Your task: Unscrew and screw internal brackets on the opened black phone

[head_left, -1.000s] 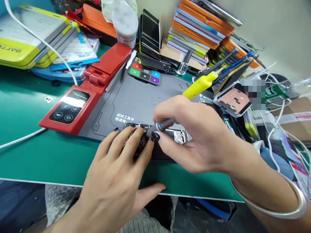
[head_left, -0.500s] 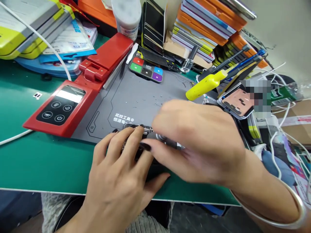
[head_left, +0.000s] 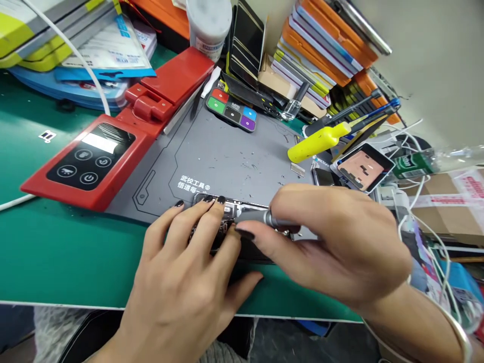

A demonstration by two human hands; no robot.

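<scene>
An opened phone (head_left: pixel 257 248) lies at the near edge of the grey mat, its bare inner parts partly showing. My left hand (head_left: pixel 189 267) rests over its left part, fingers spread and bent with tips at the far edge; the thumb stands apart on the near side. Between thumb and curled fingers, my right hand (head_left: pixel 340 247) grips a grey pen-shaped tool (head_left: pixel 251 217) with a silvery ring. It lies low over the phone, pointing left toward my left fingertips. Its working end is hidden, so I cannot tell its exact kind.
The grey mat (head_left: pixel 212 146) carries small scraps, a colored-square pad (head_left: pixel 230 112) and a yellow bottle (head_left: pixel 317 142). A red device with buttons (head_left: pixel 86 156) stands left. Stacked boxes (head_left: pixel 313 50) rise behind; a phone-like part (head_left: pixel 361 169) and white cables (head_left: pixel 403 217) lie right.
My right hand has moved right and slightly down, uncovering more of the grey tool and phone. My left hand stays almost in place. The camera view has turned slightly.
</scene>
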